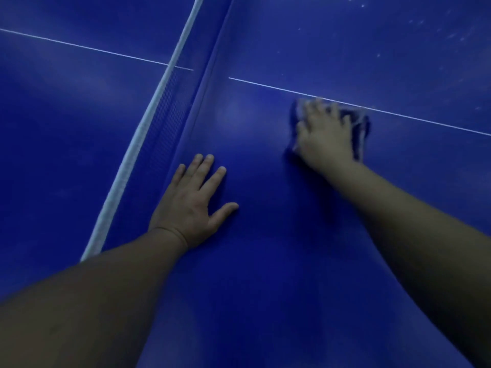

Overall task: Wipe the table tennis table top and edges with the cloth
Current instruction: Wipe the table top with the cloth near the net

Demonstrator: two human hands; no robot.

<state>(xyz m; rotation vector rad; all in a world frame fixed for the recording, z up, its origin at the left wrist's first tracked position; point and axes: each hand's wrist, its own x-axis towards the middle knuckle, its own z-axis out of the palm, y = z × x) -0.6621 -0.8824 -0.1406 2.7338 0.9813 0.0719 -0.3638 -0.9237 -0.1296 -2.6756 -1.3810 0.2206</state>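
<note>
The blue table tennis table top (265,274) fills the head view. My right hand (325,131) lies flat, fingers spread, pressing a dark blue cloth with pale stripes (361,128) onto the surface just below the white centre line (425,118). The hand and cloth are blurred. My left hand (195,201) rests palm down with straight fingers on the table, close beside the foot of the net, holding nothing.
The net (164,112) with its white top band (148,134) runs diagonally from top centre to lower left. Beyond it lies the other table half. Pale specks dot the surface at the top right (414,25).
</note>
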